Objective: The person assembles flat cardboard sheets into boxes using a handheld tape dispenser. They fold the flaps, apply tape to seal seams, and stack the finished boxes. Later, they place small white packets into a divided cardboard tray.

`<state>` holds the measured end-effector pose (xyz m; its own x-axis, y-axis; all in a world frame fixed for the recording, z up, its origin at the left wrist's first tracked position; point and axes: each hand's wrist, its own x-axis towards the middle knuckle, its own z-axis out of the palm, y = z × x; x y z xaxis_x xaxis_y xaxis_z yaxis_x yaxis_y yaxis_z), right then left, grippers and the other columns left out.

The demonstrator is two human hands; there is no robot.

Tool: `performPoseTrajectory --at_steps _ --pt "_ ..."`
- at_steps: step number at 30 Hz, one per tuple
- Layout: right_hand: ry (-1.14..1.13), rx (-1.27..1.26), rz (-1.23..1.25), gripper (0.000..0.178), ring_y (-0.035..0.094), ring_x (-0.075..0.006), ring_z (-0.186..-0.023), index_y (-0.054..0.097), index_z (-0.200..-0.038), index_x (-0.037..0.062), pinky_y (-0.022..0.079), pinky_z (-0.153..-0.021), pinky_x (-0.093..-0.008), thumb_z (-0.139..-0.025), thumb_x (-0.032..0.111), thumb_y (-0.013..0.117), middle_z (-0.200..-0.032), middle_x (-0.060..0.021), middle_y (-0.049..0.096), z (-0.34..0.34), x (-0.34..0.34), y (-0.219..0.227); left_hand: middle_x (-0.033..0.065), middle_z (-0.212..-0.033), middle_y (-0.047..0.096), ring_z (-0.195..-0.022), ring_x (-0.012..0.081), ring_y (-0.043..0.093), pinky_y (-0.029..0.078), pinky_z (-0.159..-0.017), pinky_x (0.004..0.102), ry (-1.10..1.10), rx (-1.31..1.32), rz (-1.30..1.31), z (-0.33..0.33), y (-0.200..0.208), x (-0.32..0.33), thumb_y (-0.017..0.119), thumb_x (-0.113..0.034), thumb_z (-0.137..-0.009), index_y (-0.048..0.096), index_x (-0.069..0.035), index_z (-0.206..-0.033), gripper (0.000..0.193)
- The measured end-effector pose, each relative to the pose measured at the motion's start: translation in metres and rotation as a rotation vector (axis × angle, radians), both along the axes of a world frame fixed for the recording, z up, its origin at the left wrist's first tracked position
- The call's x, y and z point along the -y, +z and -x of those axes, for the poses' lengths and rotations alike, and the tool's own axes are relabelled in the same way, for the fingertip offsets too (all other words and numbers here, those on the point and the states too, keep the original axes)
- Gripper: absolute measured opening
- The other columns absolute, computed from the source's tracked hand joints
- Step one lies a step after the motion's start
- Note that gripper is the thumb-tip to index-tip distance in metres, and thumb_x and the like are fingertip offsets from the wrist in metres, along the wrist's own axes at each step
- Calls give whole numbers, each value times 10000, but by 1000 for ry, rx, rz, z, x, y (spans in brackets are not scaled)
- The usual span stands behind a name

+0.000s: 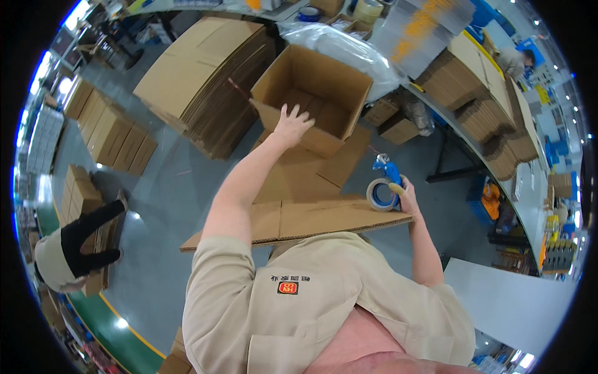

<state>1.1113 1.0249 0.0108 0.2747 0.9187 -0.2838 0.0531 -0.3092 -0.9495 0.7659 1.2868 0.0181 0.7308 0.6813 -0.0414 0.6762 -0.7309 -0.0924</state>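
Note:
An open cardboard box (311, 93) stands in front of me, its inside bare and its mouth turned up toward me. My left hand (294, 126) reaches over its near edge with the fingers spread; whether the palm touches the cardboard I cannot tell. Off to the right, my right hand (406, 196) is wrapped round a blue tape dispenser (387, 167) loaded with a roll of tape (379, 194). Flat cardboard (311, 218) lies across in front of my body, below both hands, and more cardboard (293, 177) spreads under the box.
A tall stack of flattened cartons (199, 75) is left of the box. Clear plastic sheeting (342, 56) lies behind it. More cartons (473, 81) are piled on the right bench. A bending person (68, 249) is at far left beside stacked boxes (115, 134). A white board (504, 299) is at lower right.

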Motion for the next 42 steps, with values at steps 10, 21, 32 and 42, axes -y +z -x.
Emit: performPoseTrajectory --at_steps 10,21,32,42 --pt "-282 -75 116 518 533 -103 -762 615 -1210 3 450 -668 -263 -809 273 801 -906 -1 594 -42 91 2 73 -1158 646 -1208 247 559 308 -1113 604 -240 344 191 -86 -8 94 637 -154 -884 632 -113 -1235 353" --pt "-277 -181 102 522 531 -80 -698 592 -1221 -8 448 -609 -243 -831 270 800 -838 4 571 -60 96 -12 172 -1477 519 -1378 322 467 319 -1169 417 470 -271 939 155 159 171 643 -521 -927 506 -61 -1453 713" --pt "-316 -189 88 445 538 -91 -703 585 -1186 -4 445 -608 -244 -864 242 770 -840 -9 569 -94 100 27 161 -1237 696 -1126 268 662 508 -977 349 694 -32 1199 162 186 189 800 -510 -797 603 22 -1313 766" --pt "-769 -438 31 231 551 -116 -669 633 -974 34 461 -592 -274 -877 207 753 -798 -9 562 -23 88 -60 166 -830 700 -824 355 677 547 -747 444 88 -39 364 248 107 185 677 -105 -834 665 13 -1036 234"
